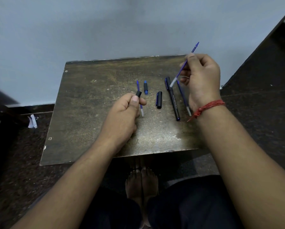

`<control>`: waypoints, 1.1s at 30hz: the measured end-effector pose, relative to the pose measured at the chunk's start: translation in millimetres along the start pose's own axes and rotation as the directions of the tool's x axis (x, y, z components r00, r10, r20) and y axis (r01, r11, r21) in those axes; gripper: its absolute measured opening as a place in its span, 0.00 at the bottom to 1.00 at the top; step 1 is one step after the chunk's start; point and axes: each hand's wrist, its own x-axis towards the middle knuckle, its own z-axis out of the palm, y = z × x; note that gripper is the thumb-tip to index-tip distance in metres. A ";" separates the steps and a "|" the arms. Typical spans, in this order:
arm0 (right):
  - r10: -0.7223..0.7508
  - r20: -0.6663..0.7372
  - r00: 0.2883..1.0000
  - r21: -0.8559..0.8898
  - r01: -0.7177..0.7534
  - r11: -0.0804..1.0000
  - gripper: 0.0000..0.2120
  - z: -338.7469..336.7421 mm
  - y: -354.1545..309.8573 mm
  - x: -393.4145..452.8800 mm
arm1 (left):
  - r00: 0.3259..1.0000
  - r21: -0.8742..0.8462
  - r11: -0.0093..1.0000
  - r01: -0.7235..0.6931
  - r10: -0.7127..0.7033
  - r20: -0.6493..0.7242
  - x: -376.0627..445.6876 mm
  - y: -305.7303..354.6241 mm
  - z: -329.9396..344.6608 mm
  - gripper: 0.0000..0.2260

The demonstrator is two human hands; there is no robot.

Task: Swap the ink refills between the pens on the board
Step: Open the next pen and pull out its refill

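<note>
Right hand (203, 76) pinches a refill (184, 64), pale end toward seven o'clock, aimed at the barrel (138, 93), probably open-mouthed, gripped by left hand (126, 111).

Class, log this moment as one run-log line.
left hand: grips black barrel | right hand: holds blue refill raised | board: parts loose

Below the right hand (203, 80), which pinches a raised refill (184, 65), a capped pen (172, 98) and a loose refill (184, 98) crowd the board (92, 129). Left of the left hand's (123, 113) grip, bare board lies open.
</note>
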 end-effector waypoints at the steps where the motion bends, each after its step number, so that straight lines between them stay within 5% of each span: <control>1: -0.020 -0.001 1.000 -0.091 0.020 0.996 0.07 -5.2 0.2 4.1 | 1.000 0.001 1.000 0.002 -0.002 -0.002 -0.2 0.2 0.1 0.13; 6: -0.154 0.094 0.984 -0.686 0.176 0.706 0.07 -31.7 4.7 17.7 | 1.000 0.011 1.000 0.008 -0.008 -0.019 -0.3 2.2 -0.1 0.14; 14: 0.025 0.186 0.982 -0.936 0.170 0.307 0.05 -36.6 7.3 16.0 | 1.000 -0.003 1.000 0.004 -0.004 -0.022 -1.1 1.9 -0.1 0.14; 33: 0.086 0.227 0.970 -0.952 0.203 0.229 0.07 -31.1 -6.7 8.2 | 1.000 0.008 1.000 0.002 -0.002 -0.023 -1.4 4.4 -0.4 0.14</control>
